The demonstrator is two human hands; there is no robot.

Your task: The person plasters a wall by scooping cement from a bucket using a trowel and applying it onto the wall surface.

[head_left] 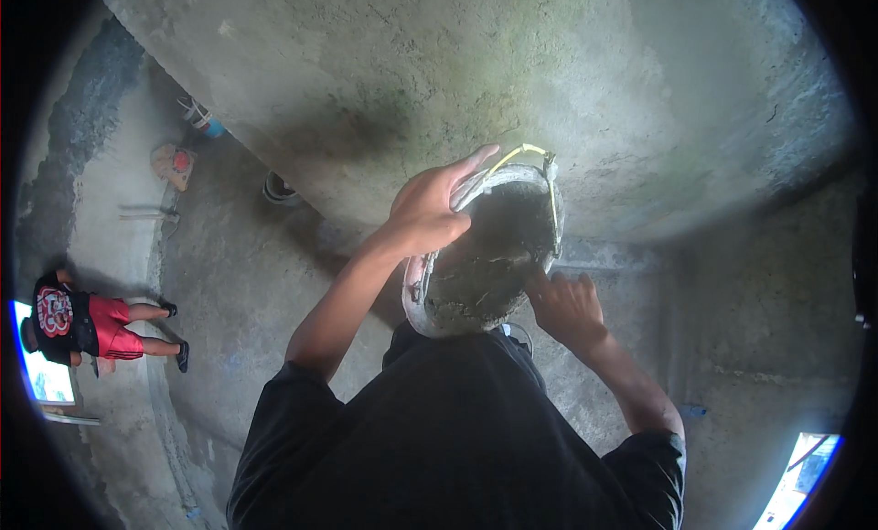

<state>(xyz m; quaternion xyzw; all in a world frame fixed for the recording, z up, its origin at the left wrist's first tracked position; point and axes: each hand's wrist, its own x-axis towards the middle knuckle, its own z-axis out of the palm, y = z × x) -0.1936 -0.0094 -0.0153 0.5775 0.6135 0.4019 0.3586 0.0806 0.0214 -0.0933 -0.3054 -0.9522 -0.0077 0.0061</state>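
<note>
A pale, cement-crusted bucket (437,318) containing wet grey mortar (480,251) is held up in front of my dark shirt, tilted so its inside faces me. My left hand (430,205) grips its upper left rim, fingers closed on it. A yellow handle (523,148) arches over the top rim. At the lower right of the bucket is my right hand (562,301), fingers curled by the mortar; I cannot make out what, if anything, they hold.
A concrete surface (640,91) spans the top. A person (110,329) in red shorts works by a bright opening at the left. A dark bucket (279,193), a blue-and-white container (203,120) and a bag (171,164) sit farther back. Another bright opening (791,484) shows lower right.
</note>
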